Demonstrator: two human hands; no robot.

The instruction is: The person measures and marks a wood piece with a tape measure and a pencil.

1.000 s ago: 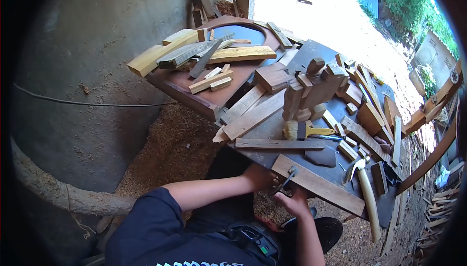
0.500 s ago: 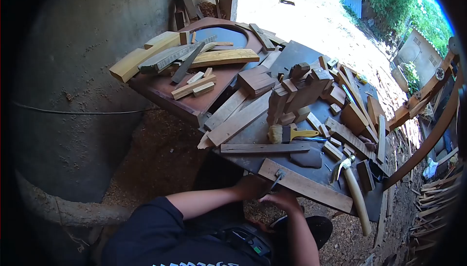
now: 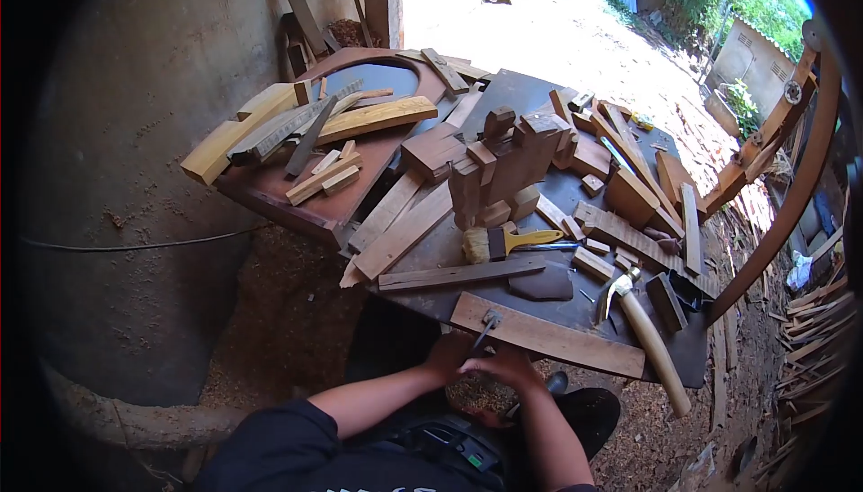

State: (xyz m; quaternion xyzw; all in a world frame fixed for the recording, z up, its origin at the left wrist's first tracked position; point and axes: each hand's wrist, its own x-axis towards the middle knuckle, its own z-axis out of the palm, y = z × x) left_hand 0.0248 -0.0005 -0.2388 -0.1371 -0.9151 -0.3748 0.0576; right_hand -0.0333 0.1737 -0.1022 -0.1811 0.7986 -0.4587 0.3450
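"Metal clamp (image 3: 491, 319), by the look of it: where is it sitting?"

"Its head is pressing on, or at least touching, the left end of a flat wooden board (image 3: 557, 339), which is lying along the near edge of the dark tabletop (image 3: 584, 312). The shaft is slanting down towards the hands."

"What are they doing?"

"The left hand (image 3: 448, 354) is reaching in at the edge, but shadow is hiding its grip, so I can't tell whether it's closing on anything. The right hand (image 3: 508, 366) is curling beside it, near the shaft's lower end; I can't tell if it's gripping either."

"How far along is it?"

"The clamp is already sitting over the board, so I'd judge the placing done. Nothing is showing how tightly it's holding, and no second clamp is showing at the other end, where a claw hammer (image 3: 654, 335) is lying just beside the board."

"Any writing?"

"Pale lettering is running along the dark shirt (image 3: 297, 442), but the frame is cutting it off. The paintbrush (image 3: 497, 242) is showing no brand I'm able to read."
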